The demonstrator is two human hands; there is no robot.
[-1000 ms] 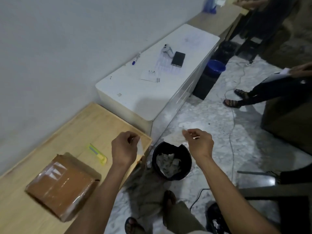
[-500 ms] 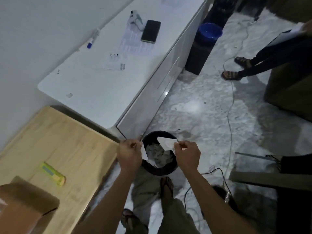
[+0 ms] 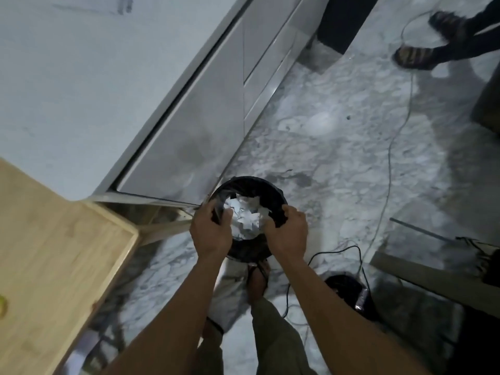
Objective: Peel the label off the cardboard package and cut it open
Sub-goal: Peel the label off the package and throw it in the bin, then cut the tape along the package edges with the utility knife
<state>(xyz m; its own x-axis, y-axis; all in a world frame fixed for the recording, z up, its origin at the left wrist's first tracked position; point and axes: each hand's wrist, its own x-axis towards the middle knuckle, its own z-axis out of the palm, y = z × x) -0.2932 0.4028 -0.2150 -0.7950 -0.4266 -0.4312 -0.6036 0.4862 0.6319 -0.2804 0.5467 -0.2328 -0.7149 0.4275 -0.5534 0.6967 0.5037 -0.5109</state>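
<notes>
Over the bin (image 3: 273,196): both hands, fingers curled together.
Left hand (image 3: 209,234): at its near-left rim; what it pinches, cannot tell.
Right hand (image 3: 288,235): near-right rim, same.
Paper scraps (image 3: 247,217): inside bin.
Wooden table (image 3: 54,253): left of bin.
Package: unseen.

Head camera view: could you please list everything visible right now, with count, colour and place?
Bin: one, black, on the floor at centre, under both hands.
Paper scraps: many, white, inside the bin.
Wooden table: one, light wood, lower left.
Yellow item: one, at the table's left edge, mostly cut off.
Cabinet: one, white, upper left.
Floor: grey-white marble.
Cables: thin, pale and black, on the floor at right.
Another person's feet: two, in dark sandals, upper right.
Own foot: one seen, sandalled, below the bin.
Left hand: at the bin's left rim.
Right hand: at the bin's right rim.
</notes>
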